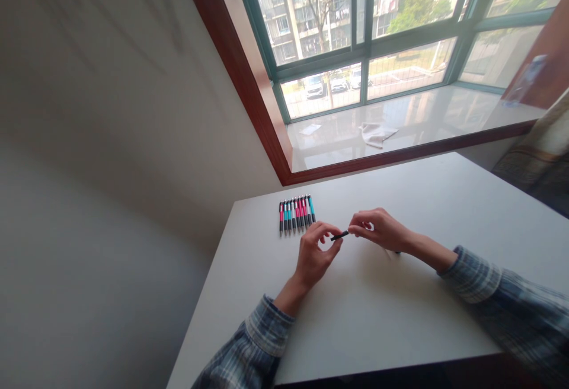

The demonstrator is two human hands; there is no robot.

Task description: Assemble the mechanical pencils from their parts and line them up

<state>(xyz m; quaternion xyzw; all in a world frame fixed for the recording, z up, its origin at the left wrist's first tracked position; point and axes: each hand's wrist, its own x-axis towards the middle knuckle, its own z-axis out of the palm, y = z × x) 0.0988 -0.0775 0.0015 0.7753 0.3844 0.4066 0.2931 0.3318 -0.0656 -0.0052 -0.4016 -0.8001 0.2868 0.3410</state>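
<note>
Plaid sleeves (pixel 262 341), two, reach in from 7 and 4 o'clock. My left hand (pixel 313 258) and right hand (pixel 382 230) are both curled, pinching one black pen piece (pixel 340 235) between them. One dark pen end (pixel 397 252) shows under my right hand. Roughly nine pink and teal pens (pixel 296 214) lie side by side at 11 o'clock on the counter (pixel 400 199). Windowsill (pixel 413 116) beyond, 12 o'clock: one white cloth (pixel 377 134), one paper slip (pixel 310 129).
</note>
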